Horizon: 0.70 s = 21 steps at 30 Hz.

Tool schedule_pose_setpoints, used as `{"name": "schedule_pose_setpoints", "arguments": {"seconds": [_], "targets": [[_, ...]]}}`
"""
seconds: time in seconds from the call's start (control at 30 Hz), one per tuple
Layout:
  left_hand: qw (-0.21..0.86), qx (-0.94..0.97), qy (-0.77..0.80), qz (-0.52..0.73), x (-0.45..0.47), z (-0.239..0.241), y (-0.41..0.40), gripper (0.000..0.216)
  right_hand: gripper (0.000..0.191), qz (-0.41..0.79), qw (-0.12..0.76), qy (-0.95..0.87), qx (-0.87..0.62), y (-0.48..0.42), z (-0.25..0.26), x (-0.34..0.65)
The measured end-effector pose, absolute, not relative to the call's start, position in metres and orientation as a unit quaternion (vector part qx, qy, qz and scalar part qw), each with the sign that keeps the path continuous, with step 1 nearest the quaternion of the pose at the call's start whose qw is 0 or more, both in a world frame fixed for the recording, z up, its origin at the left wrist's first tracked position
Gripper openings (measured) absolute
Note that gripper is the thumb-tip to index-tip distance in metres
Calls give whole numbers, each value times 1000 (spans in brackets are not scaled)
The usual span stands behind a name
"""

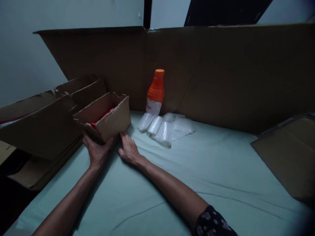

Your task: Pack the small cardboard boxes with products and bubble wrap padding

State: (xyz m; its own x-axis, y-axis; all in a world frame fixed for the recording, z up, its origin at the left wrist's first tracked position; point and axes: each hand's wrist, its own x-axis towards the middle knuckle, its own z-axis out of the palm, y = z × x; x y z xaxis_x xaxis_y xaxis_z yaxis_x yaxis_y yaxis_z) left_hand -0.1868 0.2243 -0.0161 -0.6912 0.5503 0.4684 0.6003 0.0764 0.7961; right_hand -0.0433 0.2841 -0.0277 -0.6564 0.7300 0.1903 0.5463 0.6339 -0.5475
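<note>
A small open cardboard box (115, 119) sits tilted on a pale green sheet, with something red showing inside it. My left hand (97, 151) grips the box's near bottom corner, fingers curled under it. Flat on the sheet lies my right hand (129, 150), fingers stretched out and fingertips touching the box's front lower edge. Behind, an orange bottle (156, 93) with an orange cap and white label stands upright. A folded strip of bubble wrap (165, 127) lies in front of the bottle.
Larger cardboard boxes and flaps (46, 121) are stacked to the left of the small box. A tall cardboard sheet (221, 72) stands as a wall along the back. Another flat cardboard piece (287, 154) lies at the right edge of the green sheet (197, 177).
</note>
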Motion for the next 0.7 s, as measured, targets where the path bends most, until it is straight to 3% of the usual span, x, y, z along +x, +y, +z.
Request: {"name": "schedule_pose_setpoints", "arguments": {"seconds": [0.17, 0.3, 0.43, 0.7], "targets": [[20, -373, -752, -543, -199, -11, 285, 121, 76, 211, 211, -876, -379, 333, -31, -77], [7, -364, -757, -543, -207, -33, 313, 106, 74, 193, 211, -877, -386, 358, -34, -90], [-8, -370, -754, -543, -213, -55, 318, 89, 76, 181, 206, -875, -400, 370, -37, -97], [-4, -356, -774, -523, -213, -62, 313, 74, 70, 166, 203, -876, -404, 374, -43, -98]]}}
